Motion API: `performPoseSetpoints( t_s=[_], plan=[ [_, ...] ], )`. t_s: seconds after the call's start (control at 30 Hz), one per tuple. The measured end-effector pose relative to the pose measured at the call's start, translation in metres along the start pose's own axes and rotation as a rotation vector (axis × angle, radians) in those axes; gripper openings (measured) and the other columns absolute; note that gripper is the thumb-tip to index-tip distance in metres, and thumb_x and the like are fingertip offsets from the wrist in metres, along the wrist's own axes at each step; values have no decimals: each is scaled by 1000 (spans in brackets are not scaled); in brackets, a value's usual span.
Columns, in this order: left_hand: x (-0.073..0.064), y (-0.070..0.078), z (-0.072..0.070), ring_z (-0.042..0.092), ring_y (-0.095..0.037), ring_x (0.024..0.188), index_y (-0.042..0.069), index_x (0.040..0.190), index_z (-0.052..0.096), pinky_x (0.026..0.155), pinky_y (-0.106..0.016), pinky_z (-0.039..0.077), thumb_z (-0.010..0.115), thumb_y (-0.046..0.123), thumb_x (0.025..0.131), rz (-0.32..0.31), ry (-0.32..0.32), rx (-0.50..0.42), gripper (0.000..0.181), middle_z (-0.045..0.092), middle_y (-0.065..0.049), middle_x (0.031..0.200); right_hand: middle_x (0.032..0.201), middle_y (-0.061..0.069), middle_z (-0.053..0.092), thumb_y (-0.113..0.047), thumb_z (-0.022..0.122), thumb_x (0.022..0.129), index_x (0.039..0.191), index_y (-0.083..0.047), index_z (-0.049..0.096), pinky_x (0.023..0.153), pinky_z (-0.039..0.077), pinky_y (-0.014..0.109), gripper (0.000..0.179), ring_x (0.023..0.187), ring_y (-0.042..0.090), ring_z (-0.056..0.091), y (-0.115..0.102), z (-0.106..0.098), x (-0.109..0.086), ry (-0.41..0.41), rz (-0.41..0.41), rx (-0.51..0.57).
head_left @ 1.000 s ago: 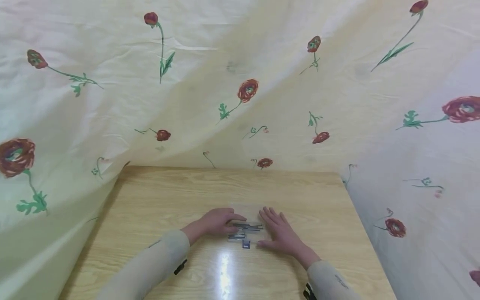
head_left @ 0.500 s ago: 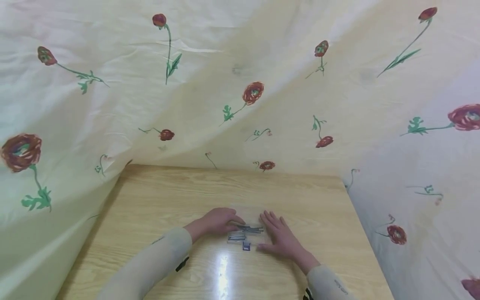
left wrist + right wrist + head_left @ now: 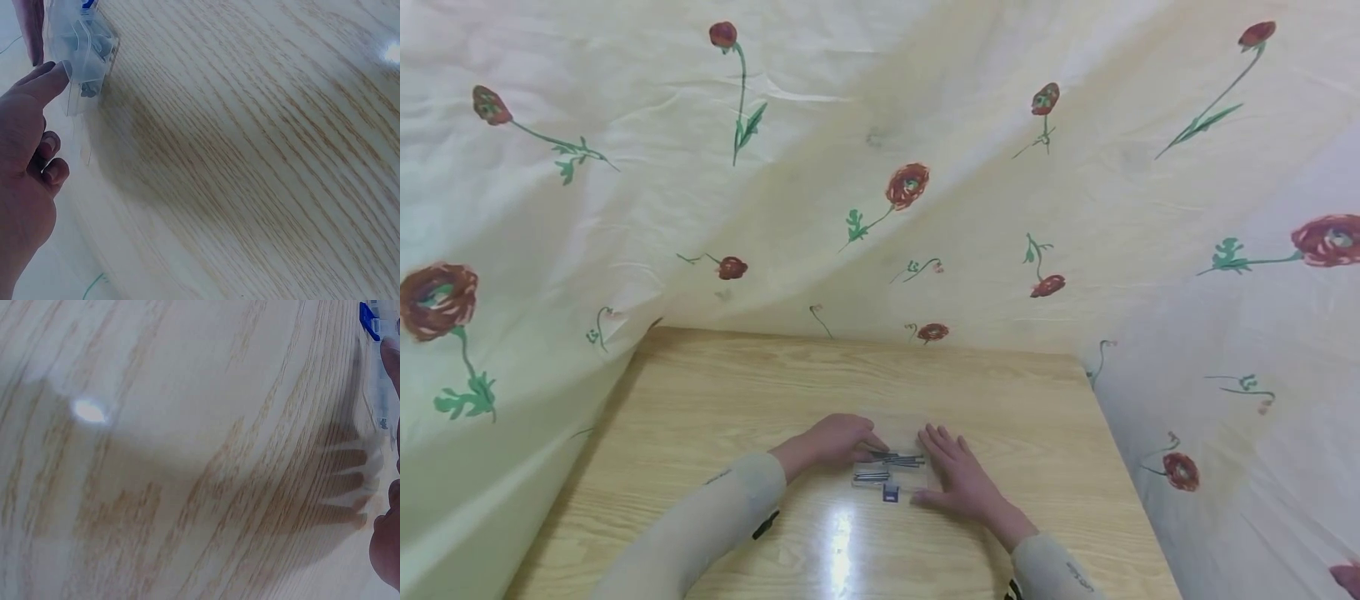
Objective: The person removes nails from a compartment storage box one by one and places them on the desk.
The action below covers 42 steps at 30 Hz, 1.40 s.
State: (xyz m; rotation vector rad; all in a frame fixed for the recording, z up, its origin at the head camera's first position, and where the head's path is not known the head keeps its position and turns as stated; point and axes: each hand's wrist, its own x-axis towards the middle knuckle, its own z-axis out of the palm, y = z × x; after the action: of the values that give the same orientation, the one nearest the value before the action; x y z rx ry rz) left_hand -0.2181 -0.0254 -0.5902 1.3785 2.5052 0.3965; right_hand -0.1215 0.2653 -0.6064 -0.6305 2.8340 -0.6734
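Clear plastic box sits on the wood-grained tabletop, thin metal rods inside and a blue clip at its near edge. The left hand blocks its far left corner, any pinch hidden; the right hand, released, lies fingers extended along its right side. Floral cloth surrounds the tabletop behind and at both sides.

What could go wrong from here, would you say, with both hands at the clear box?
The left hand is right by the thin metal pieces in the clear box, so some might slip or scatter. The tabletop looks shiny, so the box might slide if bumped by the right hand beside it. The blue latch juts from the near edge, close to that hand, so it might get knocked.
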Motion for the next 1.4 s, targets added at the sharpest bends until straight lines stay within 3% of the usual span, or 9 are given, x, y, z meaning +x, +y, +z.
performPoseSetpoints(
  t_s=[0.4,0.7,0.9,1.13,1.4],
  plan=[
    [-2,7,-2,54,-3,76,32,130,77,73,-18,49,76,30,99,101,11,144,31,69,10,90,175,15,25,-61,81,87,167,-9,32,129,13,63,107,162,39,19,-5,4,-3,3,6,-15],
    [6,4,4,62,-2,83,39,132,74,79,-18,53,75,31,101,64,-68,195,32,73,13,96,173,13,29,-65,79,86,166,-8,35,129,15,64,107,161,39,24,-3,8,-2,25,12,-33],
    [10,9,1,70,-4,93,37,126,77,85,-21,57,77,27,98,58,-93,206,29,79,14,106,173,13,31,-63,79,88,165,-8,37,130,15,61,104,161,36,25,-4,12,0,46,11,-27],
    [7,14,1,72,-5,97,32,122,80,89,-23,58,77,23,98,23,-61,142,26,79,13,109,169,16,37,-60,79,88,162,-5,42,127,22,64,100,157,39,33,-7,14,-2,119,-22,-67],
    [2,11,8,72,-6,99,25,111,83,93,-24,57,74,23,101,21,20,21,14,79,11,105,171,13,34,-63,77,90,164,-6,38,130,17,59,101,160,35,29,-9,15,-3,82,4,-92]
  ],
)
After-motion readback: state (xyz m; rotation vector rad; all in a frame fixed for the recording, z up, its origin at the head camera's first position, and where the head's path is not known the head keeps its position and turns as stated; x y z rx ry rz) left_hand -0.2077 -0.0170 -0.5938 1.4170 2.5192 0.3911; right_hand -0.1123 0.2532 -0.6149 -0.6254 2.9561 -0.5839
